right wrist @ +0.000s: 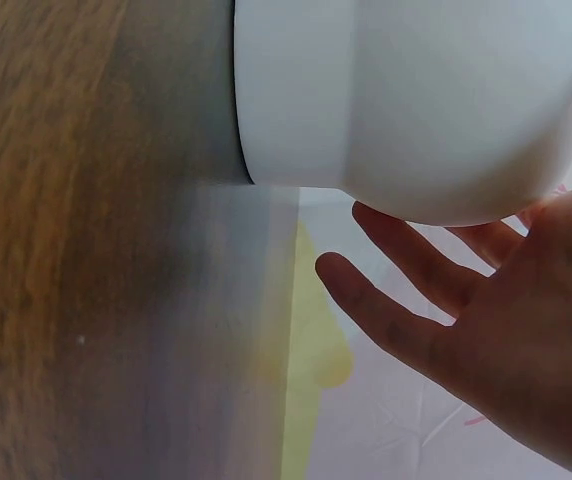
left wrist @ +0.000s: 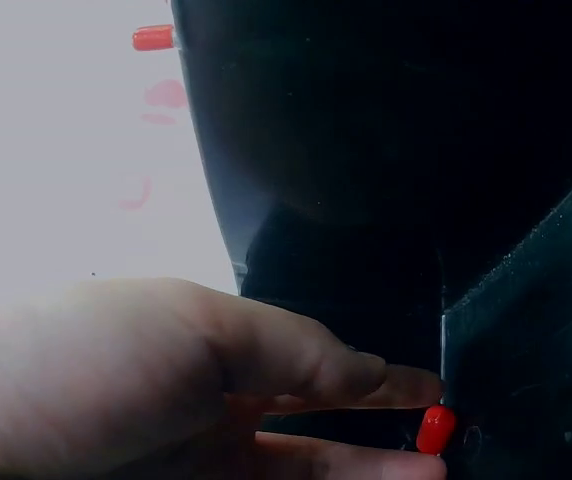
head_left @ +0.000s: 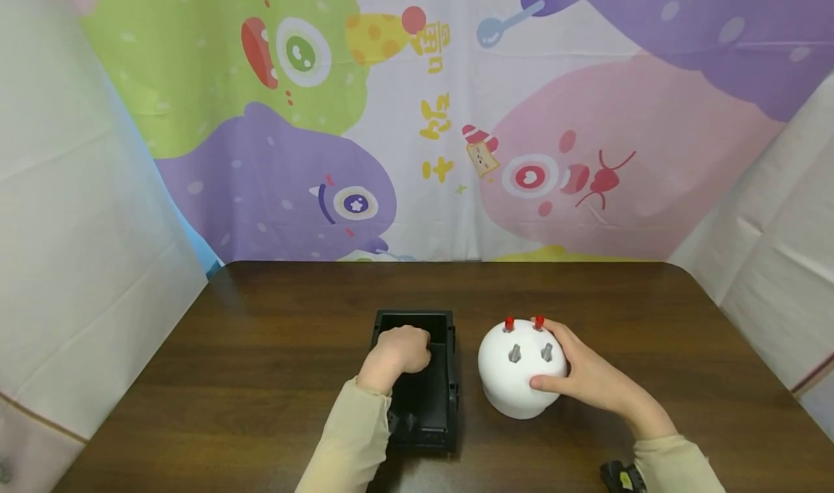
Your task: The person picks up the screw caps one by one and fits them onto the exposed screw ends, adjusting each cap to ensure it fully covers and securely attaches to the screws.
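Note:
A white round-topped object (head_left: 517,392) stands on the table, with two red-capped pegs (head_left: 510,324) and two grey metal pieces on top. My right hand (head_left: 589,373) holds its right side, thumb across the front; in the right wrist view two fingertips stand off its surface. To the left, my left hand (head_left: 397,352) reaches down into a black open box (head_left: 422,435). Deep in that box, the left wrist view shows a small red-capped piece (left wrist: 435,429) at the extended fingertips. The thumb stops short of it; whether the fingers pinch it is unclear.
Dark, blurred small shapes (head_left: 404,424) lie in the near end of the box. A black device (head_left: 622,477) is at the right wrist. The brown wooden table (head_left: 274,377) ends at a cartoon-printed curtain (head_left: 449,218), with white cloth at both sides.

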`<action>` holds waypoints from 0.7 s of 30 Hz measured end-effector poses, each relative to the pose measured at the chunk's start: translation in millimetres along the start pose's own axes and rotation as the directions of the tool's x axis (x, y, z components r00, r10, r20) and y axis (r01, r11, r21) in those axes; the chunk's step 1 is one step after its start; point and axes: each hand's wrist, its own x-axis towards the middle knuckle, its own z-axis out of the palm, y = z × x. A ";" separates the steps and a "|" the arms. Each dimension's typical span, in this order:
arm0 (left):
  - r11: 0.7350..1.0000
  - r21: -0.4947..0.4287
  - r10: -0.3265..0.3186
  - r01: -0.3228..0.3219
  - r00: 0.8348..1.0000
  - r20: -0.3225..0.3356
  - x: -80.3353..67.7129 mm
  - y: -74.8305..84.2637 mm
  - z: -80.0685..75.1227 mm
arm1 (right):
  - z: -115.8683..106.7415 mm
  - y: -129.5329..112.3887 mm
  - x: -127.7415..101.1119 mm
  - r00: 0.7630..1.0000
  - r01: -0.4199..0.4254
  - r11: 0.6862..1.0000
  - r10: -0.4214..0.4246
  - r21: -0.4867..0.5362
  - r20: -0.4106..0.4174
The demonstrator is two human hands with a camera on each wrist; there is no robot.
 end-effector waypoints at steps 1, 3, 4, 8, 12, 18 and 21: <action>1.000 0.006 -0.006 0.006 1.000 0.005 0.0 0.4 0.0 | 0.0 0.2 -0.1 1.000 -0.001 1.000 0.001 0.002 0.001; 1.000 0.011 -0.012 0.011 1.000 0.014 0.4 0.7 0.6 | -0.1 0.5 -0.2 1.000 0.001 1.000 -0.001 0.000 -0.001; 1.000 0.013 -0.012 0.012 1.000 0.019 0.5 0.8 0.7 | -0.1 0.6 -0.2 1.000 0.003 1.000 -0.003 -0.002 -0.003; 1.000 0.021 -0.011 0.010 0.999 0.039 0.1 1.1 0.4 | 0.1 1.0 0.3 1.000 0.012 1.000 -0.013 -0.022 -0.015; 1.000 0.025 -0.008 0.007 0.999 0.045 0.1 1.3 0.2 | 0.5 1.0 0.6 1.000 0.013 0.999 -0.014 -0.036 -0.022; 1.000 0.003 0.002 -0.002 0.999 0.050 0.7 1.0 0.3 | 0.7 1.2 0.2 1.000 0.007 0.999 -0.008 -0.034 -0.022; 1.000 -0.011 -0.002 0.003 0.999 0.053 0.2 1.3 0.2 | 0.8 2.2 0.2 1.000 0.009 0.999 -0.010 -0.035 -0.022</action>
